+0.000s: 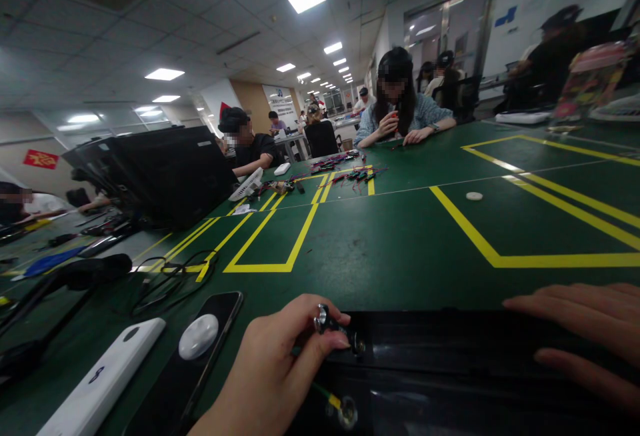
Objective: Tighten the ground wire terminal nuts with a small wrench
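Observation:
My left hand (275,359) pinches a small black-and-silver part (324,320) between thumb and forefinger; its kind is unclear. The part is held at the left end of a long, shiny black panel or housing (425,356). Below the fingertips, a green-and-yellow wire (326,392) runs to a round metal fitting (348,413) on the same black piece. On the right, my right hand (585,329) is spread over the panel with its fingers stretched out, holding nothing. Whether it presses on the surface is hard to tell.
Left of my left hand lie a phone (210,336) with a white disc on its back and a white bar marked 8 (105,373). A coiled black cable (165,283) sits behind. Wired parts (357,175), a black monitor (165,173) and a seated person (400,106) are farther off.

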### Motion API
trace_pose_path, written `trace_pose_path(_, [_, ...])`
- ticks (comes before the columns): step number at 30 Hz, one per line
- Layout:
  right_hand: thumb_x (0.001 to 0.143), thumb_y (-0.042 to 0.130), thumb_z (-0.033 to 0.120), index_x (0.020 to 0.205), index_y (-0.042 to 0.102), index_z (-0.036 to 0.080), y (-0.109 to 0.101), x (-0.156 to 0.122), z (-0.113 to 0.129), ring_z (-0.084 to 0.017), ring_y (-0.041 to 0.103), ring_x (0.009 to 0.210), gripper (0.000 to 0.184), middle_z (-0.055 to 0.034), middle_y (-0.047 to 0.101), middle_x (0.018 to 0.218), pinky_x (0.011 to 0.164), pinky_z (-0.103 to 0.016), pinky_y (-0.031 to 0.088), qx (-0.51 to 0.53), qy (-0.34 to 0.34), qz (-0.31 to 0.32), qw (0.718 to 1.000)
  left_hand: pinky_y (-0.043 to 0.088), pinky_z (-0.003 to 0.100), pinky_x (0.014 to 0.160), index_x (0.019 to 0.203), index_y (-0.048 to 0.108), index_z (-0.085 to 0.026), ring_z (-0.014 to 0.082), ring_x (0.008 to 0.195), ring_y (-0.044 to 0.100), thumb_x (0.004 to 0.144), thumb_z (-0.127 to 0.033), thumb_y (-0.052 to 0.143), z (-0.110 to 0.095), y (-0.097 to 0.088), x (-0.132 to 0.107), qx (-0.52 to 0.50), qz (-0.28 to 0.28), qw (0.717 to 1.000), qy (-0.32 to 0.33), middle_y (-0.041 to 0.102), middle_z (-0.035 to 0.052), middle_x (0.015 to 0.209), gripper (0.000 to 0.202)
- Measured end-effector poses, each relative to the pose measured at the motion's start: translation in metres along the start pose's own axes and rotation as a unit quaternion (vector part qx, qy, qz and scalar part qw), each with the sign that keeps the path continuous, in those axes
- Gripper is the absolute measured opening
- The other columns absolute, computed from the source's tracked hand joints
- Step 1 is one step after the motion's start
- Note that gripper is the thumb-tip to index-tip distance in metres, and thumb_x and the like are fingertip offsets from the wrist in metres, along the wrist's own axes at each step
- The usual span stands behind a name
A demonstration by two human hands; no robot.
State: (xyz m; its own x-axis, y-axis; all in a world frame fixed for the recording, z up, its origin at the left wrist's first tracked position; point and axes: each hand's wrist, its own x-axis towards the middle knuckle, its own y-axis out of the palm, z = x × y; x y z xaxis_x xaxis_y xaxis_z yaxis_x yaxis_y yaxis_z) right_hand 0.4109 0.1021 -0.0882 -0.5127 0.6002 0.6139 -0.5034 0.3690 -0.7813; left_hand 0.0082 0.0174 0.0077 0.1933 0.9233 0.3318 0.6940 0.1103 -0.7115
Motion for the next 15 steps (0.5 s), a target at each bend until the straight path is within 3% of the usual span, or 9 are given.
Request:
trace_pose_path(7, [0.084, 0.059, 0.079, 0.136, 0.050, 0.060, 0.010, 0.025, 0.015, -0.025, 0.069, 0.104, 0.055, 0.0166, 0.070, 0.100, 0.069, -0.034, 0.055, 0.076, -0.005, -0.053, 0.996, 0.053, 0.012, 0.062, 0.090, 0.069, -0.026, 0.0074, 0.067, 0.072, 0.088, -0.010, 0.062, -0.001, 0.001, 0.003, -0.002, -0.013, 1.000, 0.016, 0.079, -0.0070, 0.083, 0.018])
trace_pose_path(12, [0.086, 0.057, 0.080, 0.134, 0.051, 0.059, 0.006, 0.014, 0.009, -0.024, 0.070, 0.102, 0.053, 0.0180, 0.069, 0.105, 0.072, -0.035, 0.055, 0.010, -0.019, -0.036, 0.999, 0.053, 0.013, 0.065, 0.090, 0.068, -0.026, 0.0086, 0.073, 0.073, 0.088, -0.007, 0.062, 0.002, -0.001, 0.005, -0.006, 0.000, 1.000, 0.020, 0.080, -0.0066, 0.087, 0.020])
trace_pose_path(15, [0.089, 0.048, 0.084, 0.135, 0.053, 0.057, 0.003, -0.003, -0.003, -0.020, 0.071, 0.095, 0.054, 0.0199, 0.065, 0.117, 0.074, -0.037, 0.057, -0.078, -0.033, 0.012, 0.996, 0.052, 0.013, 0.064, 0.091, 0.068, -0.026, 0.0082, 0.072, 0.072, 0.090, -0.008, 0.061, 0.004, -0.002, 0.005, -0.015, 0.017, 1.000, 0.016, 0.080, -0.0070, 0.088, 0.020])
